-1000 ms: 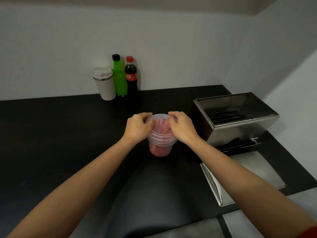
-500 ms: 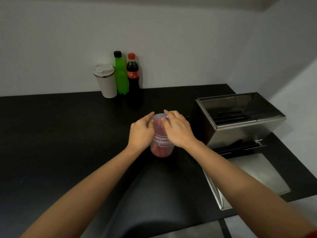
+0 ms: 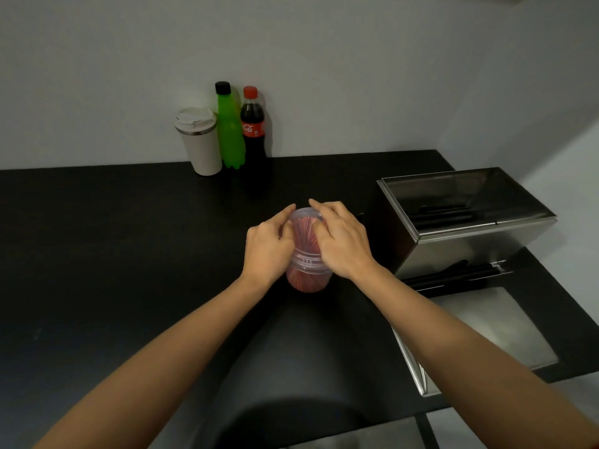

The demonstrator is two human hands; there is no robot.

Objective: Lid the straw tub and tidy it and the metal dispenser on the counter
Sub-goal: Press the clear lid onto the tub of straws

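Head view: the tub (image 3: 308, 273), clear and filled with red straws, stands upright on the black counter (image 3: 113, 254), just left of the metal dispenser (image 3: 466, 222). It is grasped from both sides at its top: the left hand (image 3: 267, 251) is curled against the left wall, the right hand (image 3: 343, 241) is laid over the lid (image 3: 304, 215). A detached steel lid (image 3: 479, 335) lies before the dispenser. A tumbler (image 3: 201, 140), green bottle (image 3: 229, 131) and cola bottle (image 3: 253, 128) stand at the wall.
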